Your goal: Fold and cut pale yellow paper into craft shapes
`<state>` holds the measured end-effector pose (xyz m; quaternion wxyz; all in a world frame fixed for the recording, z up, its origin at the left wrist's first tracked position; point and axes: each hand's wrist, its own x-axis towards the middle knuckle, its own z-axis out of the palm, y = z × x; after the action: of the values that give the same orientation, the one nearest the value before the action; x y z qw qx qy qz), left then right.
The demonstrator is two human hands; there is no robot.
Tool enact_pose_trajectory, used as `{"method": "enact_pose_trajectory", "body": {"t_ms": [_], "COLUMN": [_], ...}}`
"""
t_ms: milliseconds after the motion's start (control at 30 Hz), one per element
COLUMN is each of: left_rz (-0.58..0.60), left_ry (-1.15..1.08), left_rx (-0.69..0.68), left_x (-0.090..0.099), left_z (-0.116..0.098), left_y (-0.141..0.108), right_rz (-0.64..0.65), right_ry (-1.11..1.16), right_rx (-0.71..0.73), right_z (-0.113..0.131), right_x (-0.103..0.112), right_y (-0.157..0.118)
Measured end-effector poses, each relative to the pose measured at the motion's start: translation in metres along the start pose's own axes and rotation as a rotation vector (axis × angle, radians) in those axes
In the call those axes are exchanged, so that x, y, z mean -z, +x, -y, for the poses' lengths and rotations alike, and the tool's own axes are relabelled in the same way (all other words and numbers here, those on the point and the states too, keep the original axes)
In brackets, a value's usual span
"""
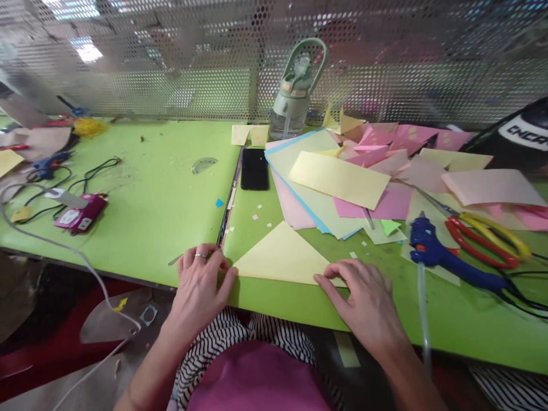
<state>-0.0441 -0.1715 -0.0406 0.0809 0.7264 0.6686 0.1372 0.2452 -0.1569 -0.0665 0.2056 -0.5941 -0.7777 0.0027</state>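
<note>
Purple top (257, 379) nearest camera, striped trousers (192, 351) beyond. Left hand (202, 285) palm down, fingers curled, thumb tip at triangle's left corner; right hand (363, 297) angled inward, thumb and fingers slightly parted at right corner. Whether either pinches, cannot tell. Paper triangle (282, 257) between hands, flat near table (171, 228) edge, point away from body. Looks folded once already; crease firmness unclear. Glue gun (454, 265), scissors (483, 240) untouched at right; loose sheets (342, 177), phone (255, 169), bottle (293, 103) farther.
</note>
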Motion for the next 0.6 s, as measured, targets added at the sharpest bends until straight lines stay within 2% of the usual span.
{"method": "enact_pose_trajectory", "body": {"t_ms": [100,200,267,300,400,500,600], "left_rz": [-0.020,-0.136,-0.246,-0.284,-0.254,-0.198,-0.199], "left_ry": [0.023,0.101,0.119,0.105,0.099,0.118,0.137], "left_rx": [0.025,0.069,-0.032,-0.148,-0.483,-0.568,-0.586], "left_x": [0.000,-0.004,-0.011,-0.016,-0.035,-0.051,-0.059], "left_z": [0.008,0.012,0.005,-0.003,-0.032,-0.051,-0.051], "left_y": [-0.001,-0.003,-0.005,-0.007,-0.010,-0.013,-0.015], "right_rz": [-0.011,-0.039,-0.058,-0.066,-0.108,-0.180,-0.232], "right_ry": [0.019,0.018,-0.006,-0.024,-0.079,-0.117,-0.071], "right_rx": [-0.005,0.022,0.046,0.057,0.101,0.174,0.292], "right_z": [-0.001,-0.001,-0.001,-0.001,0.002,0.011,0.024], "right_x": [-0.001,-0.002,-0.003,-0.003,-0.001,0.004,0.008], "right_y": [-0.001,0.000,0.000,0.001,0.002,-0.001,-0.010]}}
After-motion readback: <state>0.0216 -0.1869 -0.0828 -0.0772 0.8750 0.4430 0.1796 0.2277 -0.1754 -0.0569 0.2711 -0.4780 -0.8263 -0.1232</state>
